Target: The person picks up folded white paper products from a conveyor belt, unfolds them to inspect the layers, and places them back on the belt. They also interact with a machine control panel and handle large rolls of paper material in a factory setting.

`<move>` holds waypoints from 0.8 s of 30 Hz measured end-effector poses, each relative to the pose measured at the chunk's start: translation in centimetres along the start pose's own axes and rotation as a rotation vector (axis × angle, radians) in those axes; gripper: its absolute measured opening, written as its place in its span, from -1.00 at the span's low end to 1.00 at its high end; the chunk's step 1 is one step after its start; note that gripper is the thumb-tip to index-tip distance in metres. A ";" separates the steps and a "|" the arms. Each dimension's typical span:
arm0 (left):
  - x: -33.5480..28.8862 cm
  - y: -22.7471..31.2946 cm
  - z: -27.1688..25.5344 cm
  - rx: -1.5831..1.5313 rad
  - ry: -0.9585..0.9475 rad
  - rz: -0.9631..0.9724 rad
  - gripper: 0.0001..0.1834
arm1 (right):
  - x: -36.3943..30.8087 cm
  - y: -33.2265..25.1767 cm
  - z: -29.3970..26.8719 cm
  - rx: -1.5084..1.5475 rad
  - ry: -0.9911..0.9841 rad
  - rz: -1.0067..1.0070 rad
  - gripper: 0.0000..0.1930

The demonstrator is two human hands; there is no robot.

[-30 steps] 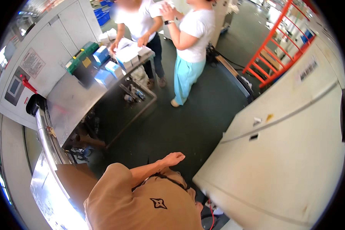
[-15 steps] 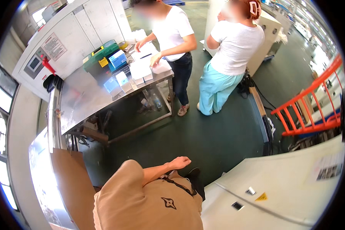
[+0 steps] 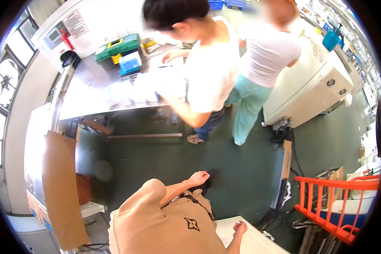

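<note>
One pale cabinet (image 3: 254, 239) shows at the bottom edge of the frame, just right of centre, and the person's right hand (image 3: 240, 228) appears over its surface, fingers partly bent, nothing visible in its grasp; whether it touches the cabinet I cannot tell. The left hand (image 3: 198, 178), a little below the frame's middle, is loosely curled and seems to hold nothing, though its palm is hidden; a dark shoe (image 3: 212, 172) shows just beside it, with the tan shirt (image 3: 156, 220) below. Dark green floor (image 3: 156, 163) spreads across the centre. At lower left a brown cardboard sheet (image 3: 61, 190) stands upright, and at lower right is an orange rail (image 3: 334, 183). The metal worktop (image 3: 89, 84) lies at upper left, carrying a green toolbox (image 3: 127, 45), a blue box (image 3: 130, 62) in front of it, a yellow tape roll (image 3: 148, 42), and white boxes (image 3: 146, 89) washed out by glare. Over its right end leans a co-worker in a white top (image 3: 213, 70); a second person in turquoise trousers (image 3: 247, 108) stands just right, next to a cream machine cabinet (image 3: 309, 84) with a teal spray bottle (image 3: 332, 39) near its top.
</note>
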State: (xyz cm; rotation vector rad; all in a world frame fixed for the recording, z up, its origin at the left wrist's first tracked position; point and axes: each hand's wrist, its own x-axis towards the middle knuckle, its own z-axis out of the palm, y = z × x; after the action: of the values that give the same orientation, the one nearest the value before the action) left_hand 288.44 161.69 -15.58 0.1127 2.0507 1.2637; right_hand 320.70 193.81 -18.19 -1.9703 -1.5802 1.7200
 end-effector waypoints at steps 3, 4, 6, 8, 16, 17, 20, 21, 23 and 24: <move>8.8 10.1 3.6 0.058 -0.085 0.095 -0.54 | 3.4 -7.0 2.1 0.098 0.046 -0.094 -0.82; 11.9 13.9 4.9 0.075 -0.118 0.146 -0.55 | 4.4 -9.3 2.9 0.124 0.027 -0.069 -0.80; 18.4 20.5 8.2 0.109 -0.128 0.230 -0.54 | 6.2 -12.8 5.0 0.132 -0.032 -0.127 -0.82; 24.4 26.6 11.1 0.113 -0.206 0.355 -0.55 | 7.6 -14.9 6.7 0.123 -0.015 -0.075 -0.83; 43.0 37.0 10.9 0.012 -0.126 0.367 -0.55 | 20.3 -20.8 10.7 -0.173 -0.188 0.192 -0.85; 45.0 36.7 9.5 0.059 -0.122 0.266 -0.54 | 22.1 -22.4 11.1 -0.201 -0.207 0.198 -0.86; 49.2 33.5 4.6 0.072 0.086 0.060 -0.51 | 30.1 -29.8 12.5 -0.278 -0.302 0.146 -0.86; 50.0 32.8 3.1 0.046 0.122 -0.046 -0.50 | 33.4 -32.4 13.1 -0.261 -0.326 0.099 -0.86; 51.3 30.6 0.0 0.012 0.261 -0.198 -0.47 | 41.0 -39.3 15.4 -0.236 -0.370 -0.016 -0.86; 51.8 30.5 -1.4 0.003 0.322 -0.241 -0.46 | 42.4 -44.4 18.4 -0.240 -0.347 0.001 -0.86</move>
State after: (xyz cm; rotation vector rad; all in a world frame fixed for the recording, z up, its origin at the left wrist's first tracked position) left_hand 240.61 198.15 -17.73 -0.3489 2.2549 1.1857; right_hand 272.10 234.93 -25.44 -1.8393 -1.9793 2.0483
